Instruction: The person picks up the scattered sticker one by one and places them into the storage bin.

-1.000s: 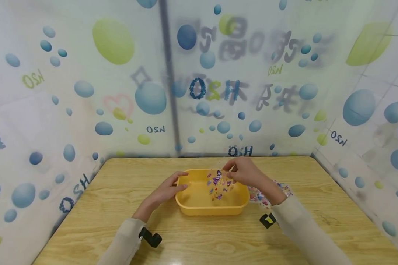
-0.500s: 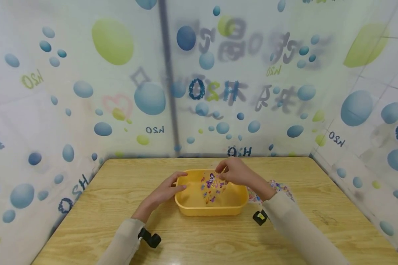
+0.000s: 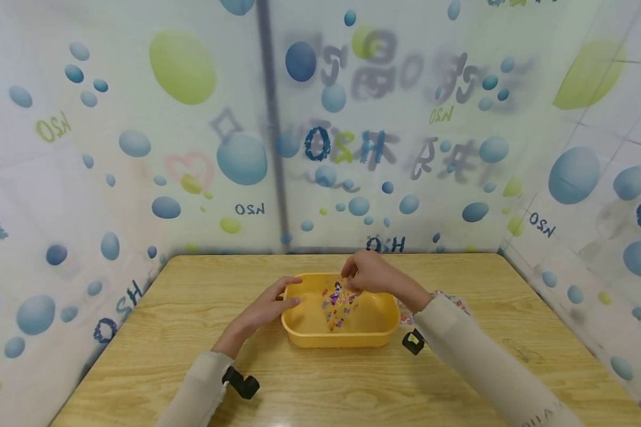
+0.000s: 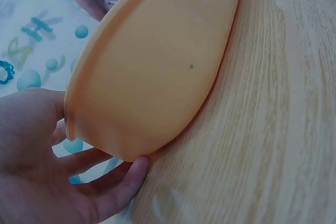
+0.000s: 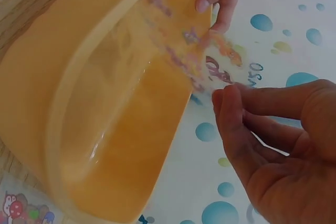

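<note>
A yellow plastic basin (image 3: 339, 340) stands on the table. My left hand (image 3: 267, 306) grips its left end; in the left wrist view the fingers (image 4: 123, 184) spread under the outer wall. Over the basin, my right hand (image 3: 374, 276) pinches the edge of a clear sticker sheet (image 3: 333, 302) between thumb and fingertips. The sheet carries small purple, orange and blue cartoon figures and hangs down within the basin's outline. In the right wrist view the same sheet (image 5: 184, 61) is blurred and see-through, with the basin's inside (image 5: 142, 156) showing bare yellow plastic.
More colourful sticker sheets (image 3: 407, 313) lie on the table right of the basin, partly covered by the right forearm. The wood-grain table (image 3: 310, 385) meets a printed curtain (image 3: 331, 196) at its far edge. Each wrist wears a small black camera (image 3: 413, 342).
My right hand has moved left across the basin, carrying the sticker sheet, which is now turned more edge-on. The left hand and basin have stayed in place.
</note>
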The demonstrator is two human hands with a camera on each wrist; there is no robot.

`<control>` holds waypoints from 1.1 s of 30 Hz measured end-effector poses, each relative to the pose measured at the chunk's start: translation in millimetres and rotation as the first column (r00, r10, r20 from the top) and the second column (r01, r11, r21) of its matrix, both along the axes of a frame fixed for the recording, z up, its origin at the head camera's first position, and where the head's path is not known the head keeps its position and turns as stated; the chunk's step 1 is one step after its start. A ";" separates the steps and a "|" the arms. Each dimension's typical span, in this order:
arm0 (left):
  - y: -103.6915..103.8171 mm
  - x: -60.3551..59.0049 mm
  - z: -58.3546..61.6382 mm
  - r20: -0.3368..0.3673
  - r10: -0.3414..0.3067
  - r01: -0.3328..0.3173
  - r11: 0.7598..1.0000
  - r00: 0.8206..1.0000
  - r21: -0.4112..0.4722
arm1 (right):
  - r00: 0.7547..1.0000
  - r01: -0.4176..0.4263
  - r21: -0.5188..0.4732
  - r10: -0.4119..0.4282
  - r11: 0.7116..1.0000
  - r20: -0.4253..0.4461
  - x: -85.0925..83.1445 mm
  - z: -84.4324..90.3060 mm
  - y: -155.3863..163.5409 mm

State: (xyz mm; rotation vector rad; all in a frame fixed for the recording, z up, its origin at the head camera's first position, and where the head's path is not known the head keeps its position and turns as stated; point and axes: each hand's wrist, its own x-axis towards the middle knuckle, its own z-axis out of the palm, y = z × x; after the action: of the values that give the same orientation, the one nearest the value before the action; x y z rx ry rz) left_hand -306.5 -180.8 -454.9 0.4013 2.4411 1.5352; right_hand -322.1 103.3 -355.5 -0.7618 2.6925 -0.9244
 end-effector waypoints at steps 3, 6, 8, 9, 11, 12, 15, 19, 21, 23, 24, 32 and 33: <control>-0.8 0.8 0.8 -0.005 -0.011 0.011 1.000 1.000 -0.004 | 0.999 0.035 0.012 -0.036 0.999 0.024 -1.3 1.2 -5.5; -1.1 1.0 0.4 -0.010 -0.015 0.015 1.000 1.000 -0.011 | 0.997 0.072 0.028 -0.073 0.997 0.039 -2.1 3.3 -9.8; -0.9 1.0 -0.2 -0.011 -0.012 0.012 1.000 1.000 -0.013 | 0.995 0.087 0.030 -0.088 0.996 0.047 -2.9 4.5 -11.6; -0.9 1.0 -0.2 -0.010 -0.010 0.010 1.000 1.000 -0.013 | 0.994 0.096 0.025 -0.097 0.995 0.054 -3.5 5.0 -12.1; -1.3 0.7 -0.5 -0.014 -0.019 0.018 1.000 1.000 -0.011 | 0.992 0.105 0.015 -0.106 0.994 0.071 -4.2 6.6 -12.8; -1.4 0.4 -0.5 -0.018 -0.020 0.020 1.000 1.000 -0.012 | 0.992 0.101 0.011 -0.102 0.995 0.074 -4.9 6.9 -12.7; -1.6 -0.4 -0.3 -0.014 -0.022 0.022 1.000 1.000 0.000 | 0.992 0.080 0.013 -0.081 0.997 0.096 -7.0 6.5 -12.1; -1.2 -0.3 -0.4 -0.014 -0.011 0.011 1.000 1.000 -0.001 | 0.993 0.042 0.029 -0.045 0.999 0.111 -9.6 4.6 -11.8; -0.6 0.0 -0.6 -0.018 -0.005 0.005 1.000 1.000 -0.007 | 0.993 0.026 0.036 -0.030 0.999 0.114 -10.9 3.9 -11.2; -0.5 -0.2 -1.1 -0.020 0.000 0.000 1.000 1.000 -0.011 | 0.992 0.015 0.041 -0.020 0.999 0.128 -12.2 4.0 -10.5; -0.3 -0.1 -1.2 -0.021 0.001 -0.002 1.000 1.000 -0.012 | 0.989 0.012 0.040 -0.018 0.999 0.145 -13.0 3.7 -10.0; -0.1 -0.9 -1.0 -0.011 0.015 -0.015 1.000 1.000 -0.012 | 0.948 0.029 0.076 -0.051 0.997 0.313 -17.4 5.8 -8.1; 0.0 -1.2 -0.9 -0.014 0.016 -0.016 1.000 1.000 -0.015 | 0.948 0.018 0.090 -0.046 0.996 0.314 -17.7 6.1 -7.7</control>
State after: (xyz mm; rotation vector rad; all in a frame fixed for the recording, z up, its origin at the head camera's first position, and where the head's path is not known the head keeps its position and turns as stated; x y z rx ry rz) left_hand -307.7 -180.8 -455.8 0.3917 2.4703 1.5245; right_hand -339.8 95.5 -349.5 -0.5042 2.4508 -0.8496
